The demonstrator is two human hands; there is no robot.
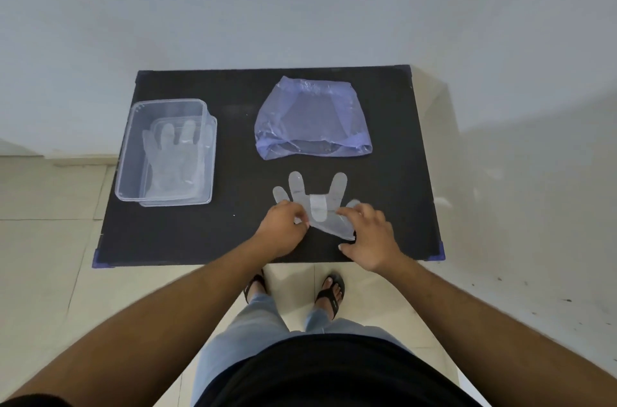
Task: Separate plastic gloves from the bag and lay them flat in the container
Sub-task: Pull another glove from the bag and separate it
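A clear plastic glove lies near the front of the black table, its fingers pointing away and one finger folded back over the palm. My left hand pinches the glove's left edge. My right hand pinches its right edge, fingertips on the plastic. A bluish see-through plastic bag lies behind the glove, its mouth facing me. At the left stands a clear rectangular container with at least one glove lying flat inside.
The table's front edge runs just under my wrists, with blue corner caps. My feet in black sandals stand on the pale tiled floor below. A white wall rises behind the table.
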